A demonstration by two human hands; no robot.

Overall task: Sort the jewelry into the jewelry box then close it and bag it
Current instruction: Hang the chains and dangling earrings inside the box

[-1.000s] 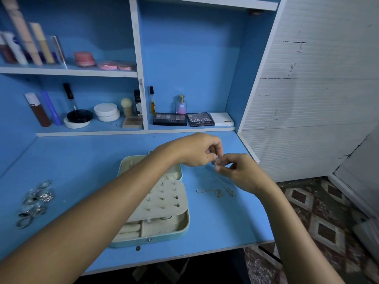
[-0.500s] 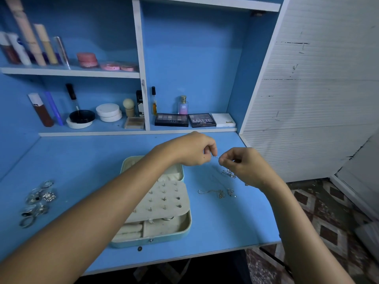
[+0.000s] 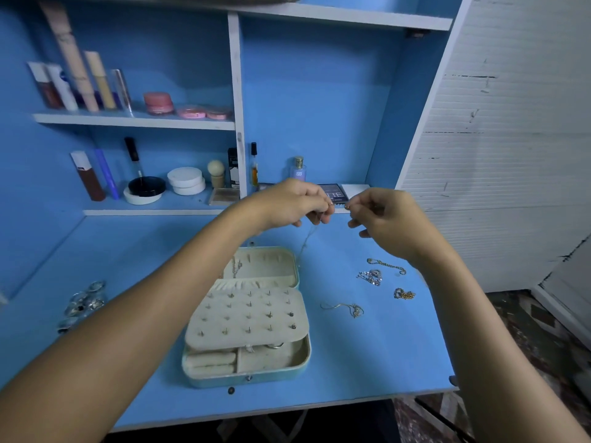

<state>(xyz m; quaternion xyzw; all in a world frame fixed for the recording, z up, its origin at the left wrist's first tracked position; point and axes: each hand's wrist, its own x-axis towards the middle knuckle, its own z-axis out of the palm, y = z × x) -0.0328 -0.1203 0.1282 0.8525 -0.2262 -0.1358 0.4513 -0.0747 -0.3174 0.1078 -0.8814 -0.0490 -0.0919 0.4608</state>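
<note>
The mint jewelry box (image 3: 256,377) lies open on the blue desk, its cream earring panel (image 3: 249,318) studded with several earrings. Above and behind it, my left hand (image 3: 294,206) and my right hand (image 3: 383,215) each pinch one end of a thin chain necklace (image 3: 307,239), which hangs down toward the box lid. Loose chains lie on the desk to the right: a beaded one (image 3: 387,266), a silver clump (image 3: 371,277), a gold piece (image 3: 404,294) and a thin necklace (image 3: 347,309). A pile of rings (image 3: 83,303) sits at the far left.
Cosmetics fill the back shelves: bottles and tubes (image 3: 80,84), pink jars (image 3: 158,103), white compacts (image 3: 185,180), a perfume bottle (image 3: 298,169), an eyeshadow palette (image 3: 334,191). The desk's front edge (image 3: 287,410) is close; a white wall panel (image 3: 511,155) stands at right.
Both hands have risen away from the desk and moved apart, stretching the necklace between them. The loose chains on the right, hidden before by my right hand, now show.
</note>
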